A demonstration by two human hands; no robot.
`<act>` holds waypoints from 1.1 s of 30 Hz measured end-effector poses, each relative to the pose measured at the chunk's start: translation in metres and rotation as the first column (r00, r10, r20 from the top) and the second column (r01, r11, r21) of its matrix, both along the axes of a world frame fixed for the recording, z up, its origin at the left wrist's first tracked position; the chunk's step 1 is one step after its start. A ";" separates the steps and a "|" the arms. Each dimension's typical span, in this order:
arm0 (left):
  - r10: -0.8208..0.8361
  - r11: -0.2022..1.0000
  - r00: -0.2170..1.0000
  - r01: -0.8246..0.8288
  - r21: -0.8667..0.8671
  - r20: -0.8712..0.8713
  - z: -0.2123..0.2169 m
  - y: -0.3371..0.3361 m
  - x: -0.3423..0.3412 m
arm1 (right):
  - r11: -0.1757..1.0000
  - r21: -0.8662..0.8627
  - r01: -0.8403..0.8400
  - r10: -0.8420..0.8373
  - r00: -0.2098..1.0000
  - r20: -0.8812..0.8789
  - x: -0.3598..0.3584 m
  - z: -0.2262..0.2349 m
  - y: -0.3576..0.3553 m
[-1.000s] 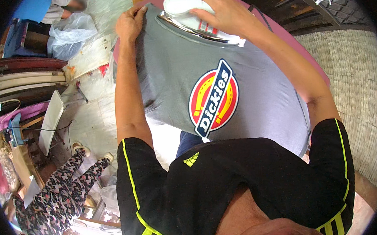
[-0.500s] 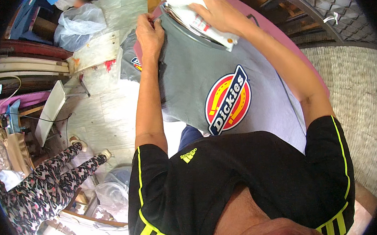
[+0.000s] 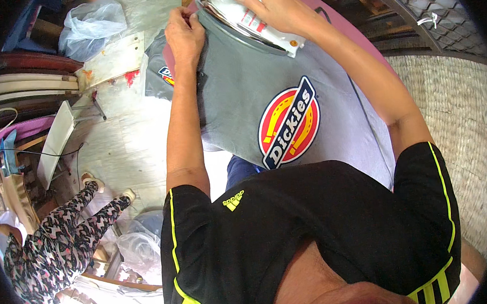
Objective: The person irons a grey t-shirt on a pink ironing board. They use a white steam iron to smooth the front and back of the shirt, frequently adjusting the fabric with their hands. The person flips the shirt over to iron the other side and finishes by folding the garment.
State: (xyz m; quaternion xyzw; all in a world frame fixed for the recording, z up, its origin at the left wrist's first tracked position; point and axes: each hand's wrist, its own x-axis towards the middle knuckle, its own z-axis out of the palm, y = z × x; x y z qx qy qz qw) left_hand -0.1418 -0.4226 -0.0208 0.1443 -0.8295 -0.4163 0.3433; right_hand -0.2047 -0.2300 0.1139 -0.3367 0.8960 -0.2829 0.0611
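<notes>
A grey T-shirt (image 3: pixel 235 107) with a large red, yellow and navy emblem is spread over a pink-covered ironing board (image 3: pixel 360 39). At the far side of the shirt, my right hand (image 3: pixel 278 7) is wrapped round a white clothes iron (image 3: pixel 266 29), which lies over the cloth near the neckline. My left hand (image 3: pixel 185 34) is closed on the shirt's far left edge, fingers and thumb pinching the fabric. Part of the shirt, with a smaller emblem, hangs past the board's left side. The iron's underside is hidden.
A dark cord (image 3: pixel 372 126) runs along the board's right side. Left of me are stacked boards (image 3: pixel 32 85), a white folding panel (image 3: pixel 56 143) and clear plastic bags (image 3: pixel 91 30). A person in patterned trousers (image 3: pixel 63 232) stands at lower left. A metal lattice gate (image 3: pixel 442 2) stands far right.
Both hands, the iron and the shirt appear slightly higher and further left, largely as the view shifts. The grips on iron and cloth stay the same.
</notes>
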 end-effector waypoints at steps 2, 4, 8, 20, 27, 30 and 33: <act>-0.017 0.999 0.998 0.015 -0.039 -0.063 -0.003 0.002 -0.004 | 0.999 0.032 -0.027 0.029 0.998 -0.063 -0.008 -0.005 -0.001; -0.005 1.000 1.000 0.005 -0.002 -0.023 0.002 0.000 0.000 | 0.997 0.058 -0.049 0.054 0.995 -0.081 -0.010 -0.002 -0.009; -0.018 0.999 1.000 0.017 0.038 0.020 -0.002 0.002 -0.002 | 0.993 0.080 -0.088 0.092 0.995 -0.046 -0.001 -0.001 0.020; 0.031 0.907 0.984 0.047 -0.418 0.177 0.020 0.001 0.001 | 0.980 0.123 -0.154 0.163 0.985 -0.066 -0.016 0.002 0.184; -0.302 0.669 0.899 0.438 -0.601 0.318 0.026 0.269 0.081 | 0.914 0.101 0.393 -0.404 0.907 0.121 0.034 0.107 0.338; -0.644 0.497 0.693 0.700 -0.512 0.323 0.021 0.345 0.128 | 0.902 0.173 0.396 -0.422 0.893 0.157 0.047 0.135 0.362; -0.854 0.345 0.482 0.805 -0.483 0.193 0.000 0.397 0.168 | 0.962 0.129 0.241 -0.229 0.968 -0.101 0.064 0.111 0.345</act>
